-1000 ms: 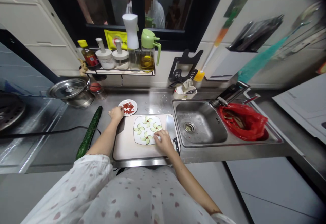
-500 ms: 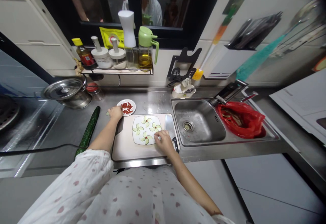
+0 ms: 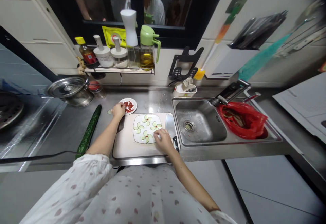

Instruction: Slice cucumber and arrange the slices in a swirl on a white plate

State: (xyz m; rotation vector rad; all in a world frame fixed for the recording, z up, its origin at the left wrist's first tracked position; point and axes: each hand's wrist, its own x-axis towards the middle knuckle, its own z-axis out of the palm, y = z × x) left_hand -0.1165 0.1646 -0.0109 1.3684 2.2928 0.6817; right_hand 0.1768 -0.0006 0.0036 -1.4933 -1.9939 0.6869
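Note:
My left hand (image 3: 118, 110) reaches over the left edge of a small round white plate (image 3: 134, 104) that holds chopped red pieces (image 3: 129, 106). Its fingers are pinched together beside them; anything between the fingertips is too small to make out. At the lower right edge of a squarish white plate (image 3: 136, 137) is my right hand (image 3: 163, 140), thumb and fingers curled close together. Thin green-edged slices (image 3: 147, 135) lie on that plate in several pinwheels, some with red centres. The plate rests on a pale cutting board (image 3: 124, 149). A knife (image 3: 170, 124) lies along the board's right side.
A whole cucumber (image 3: 89, 130) lies left of the board, and a lidded steel pot (image 3: 70, 91) stands behind it. Right of the board is a sink (image 3: 203, 137) with a red plastic bag (image 3: 254, 125) beside its basin. A condiment shelf (image 3: 119, 70) hangs at the back.
My left hand has shifted slightly right, its fingertips further over the red pieces. The right hand stays at the squarish plate's edge. The whole view has shifted a little.

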